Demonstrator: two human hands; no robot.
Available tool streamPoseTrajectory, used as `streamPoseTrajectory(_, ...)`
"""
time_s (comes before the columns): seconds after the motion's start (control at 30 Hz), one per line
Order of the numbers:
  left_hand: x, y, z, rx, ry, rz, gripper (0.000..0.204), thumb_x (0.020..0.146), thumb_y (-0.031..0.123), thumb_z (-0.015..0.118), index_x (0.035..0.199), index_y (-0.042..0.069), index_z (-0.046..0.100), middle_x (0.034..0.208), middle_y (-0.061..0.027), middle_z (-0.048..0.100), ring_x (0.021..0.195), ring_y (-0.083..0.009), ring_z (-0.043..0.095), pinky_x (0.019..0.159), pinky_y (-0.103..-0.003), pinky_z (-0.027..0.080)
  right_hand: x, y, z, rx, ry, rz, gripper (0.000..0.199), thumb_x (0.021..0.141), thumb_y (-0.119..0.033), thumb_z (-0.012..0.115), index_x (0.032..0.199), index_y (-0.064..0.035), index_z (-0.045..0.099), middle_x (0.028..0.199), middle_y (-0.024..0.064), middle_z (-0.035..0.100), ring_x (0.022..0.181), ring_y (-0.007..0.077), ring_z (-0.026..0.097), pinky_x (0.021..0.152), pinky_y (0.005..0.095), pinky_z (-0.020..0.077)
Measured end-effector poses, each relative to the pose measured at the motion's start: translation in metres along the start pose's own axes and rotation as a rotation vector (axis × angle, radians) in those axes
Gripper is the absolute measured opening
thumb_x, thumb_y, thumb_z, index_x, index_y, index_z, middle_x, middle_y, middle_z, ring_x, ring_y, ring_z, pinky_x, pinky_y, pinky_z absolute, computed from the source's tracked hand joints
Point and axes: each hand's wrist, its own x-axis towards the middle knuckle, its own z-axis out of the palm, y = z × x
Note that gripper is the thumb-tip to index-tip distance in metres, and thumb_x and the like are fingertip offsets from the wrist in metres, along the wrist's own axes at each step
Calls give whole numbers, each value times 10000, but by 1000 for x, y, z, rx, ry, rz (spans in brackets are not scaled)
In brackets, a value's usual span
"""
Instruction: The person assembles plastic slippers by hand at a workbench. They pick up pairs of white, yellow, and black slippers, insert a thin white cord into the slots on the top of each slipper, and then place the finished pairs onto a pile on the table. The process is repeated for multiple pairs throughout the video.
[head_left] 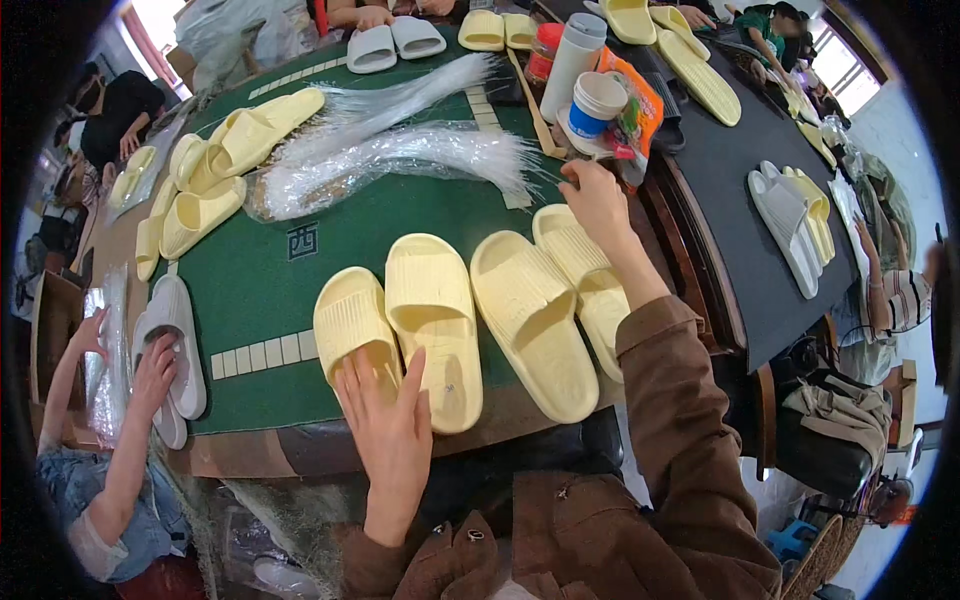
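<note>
Loosely spread, my left hand (388,430) touched the left yellow slippers (432,340) at the near edge of the table (250,452): probably light, soft foam, best lifted by the straps (430,265). The right slippers (543,325) sat beside them; by their toes my right hand (598,200) curled, whether holding anything I couldn't tell.

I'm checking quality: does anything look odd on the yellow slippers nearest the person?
Yes: a small dark mark near the heel of the second yellow slipper from the left. It stands out against the plain yellow; stain or print, I can't tell.
</note>
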Motion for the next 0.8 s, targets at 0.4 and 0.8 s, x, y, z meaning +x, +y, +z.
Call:
streamPoseTrajectory(0.4, 178, -90, 30, -189, 102, 222, 382, 900, 110, 580, 1274, 45, 542, 1295, -188, 528, 1213, -356, 492, 1019, -425, 392, -4, -1, 19, -133, 48, -12, 109, 862, -193, 620, 876, -91, 583, 836, 139, 638, 789, 385, 638, 649, 500, 503)
streamPoseTrajectory(0.8, 249, -120, 162, 237, 173, 108, 477, 961, 344, 502, 1428, 352, 402, 1423, -207, 403, 1319, -377, 376, 1069, -546, 295, -1, 13, 16, 632, 222, 195, 114, 867, -68, 660, 945, 12, 687, 756, 54, 643, 662, 83, 567, 589, 250, 477)
